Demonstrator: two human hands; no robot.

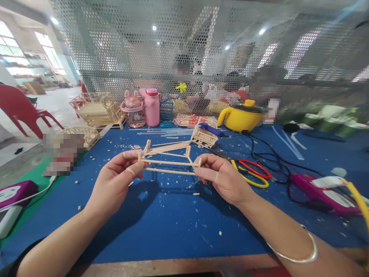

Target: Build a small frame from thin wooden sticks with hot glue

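A small frame of thin wooden sticks (pixel 170 158) is held in the air above the blue table mat (pixel 161 219). My left hand (pixel 115 181) pinches its left end with closed fingers. The frame's right end is gripped between thumb and fingers of my right hand (pixel 221 179). A silver bangle (pixel 300 250) circles my right wrist.
Red-and-yellow scissors (pixel 253 171), black cables and a purple glue gun (pixel 319 190) lie to the right. A yellow pot (pixel 240 115), pink bottles (pixel 151 107) and finished stick models (pixel 98 109) stand at the back before a mesh screen. People sit behind it.
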